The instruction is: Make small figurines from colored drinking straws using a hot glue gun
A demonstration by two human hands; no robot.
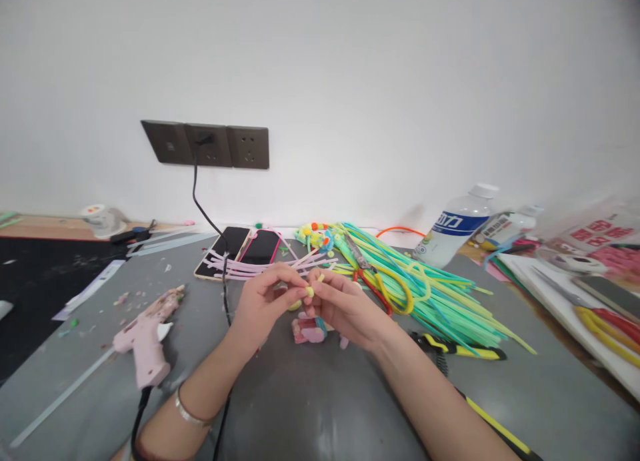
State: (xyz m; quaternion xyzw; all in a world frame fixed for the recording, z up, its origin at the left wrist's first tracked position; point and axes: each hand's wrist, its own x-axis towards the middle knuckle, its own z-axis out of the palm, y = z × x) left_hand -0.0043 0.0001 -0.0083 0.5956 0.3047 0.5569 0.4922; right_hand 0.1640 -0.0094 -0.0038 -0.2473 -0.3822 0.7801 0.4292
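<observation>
In the head view, the left hand [264, 299] and right hand [347, 309] are pinching a small, rounded, soft-looking yellow piece [310, 291] between facing fingertips, apparently for two-sided control, while a fuzzy-looking pink-and-teal object [313, 334] is lying just below them.

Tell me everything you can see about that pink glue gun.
The glue gun is pale pink and pistol-shaped, apparently plastic, with brownish smears along its barrel and a white trigger-like piece. It lies on its side on the gray table, left of the left hand, its barrel pointing away and rightward. A pale strip, probably a glue stick, extends from its rear; a black cord leaves the handle's base. Neither hand touches it. Whether it is hot can't be told.
</observation>
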